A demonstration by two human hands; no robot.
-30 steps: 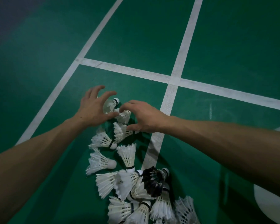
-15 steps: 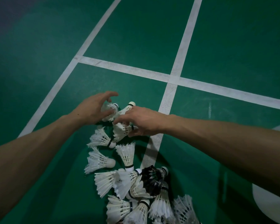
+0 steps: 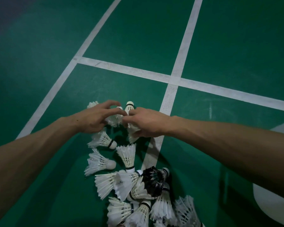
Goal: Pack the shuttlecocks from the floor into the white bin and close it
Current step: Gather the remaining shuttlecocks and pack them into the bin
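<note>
Several white shuttlecocks (image 3: pixel 127 155) lie in a strip on the green court floor, with one black shuttlecock (image 3: pixel 154 179) among them. At the far end of the strip my left hand (image 3: pixel 93 119) curls its fingers and thumb round a white shuttlecock (image 3: pixel 115 118). Beside it, my right hand (image 3: pixel 146 122) grips another white shuttlecock (image 3: pixel 130 106), cork pointing away and feathers sticking out under the palm. The two hands almost touch. A curved white shape (image 3: pixel 272 202) at the lower right may be the bin; most of it is out of frame.
White court lines (image 3: pixel 169 99) cross the green floor just beyond and to the right of my hands. One more shuttlecock's feathers (image 3: pixel 92 104) peek out behind my left hand. The thickest heap of shuttlecocks (image 3: pixel 138 210) lies at the bottom edge, close to me.
Both hands have dropped onto the farthest shuttlecocks and curled round them. My right hand has slid left until it nearly meets the left one.
</note>
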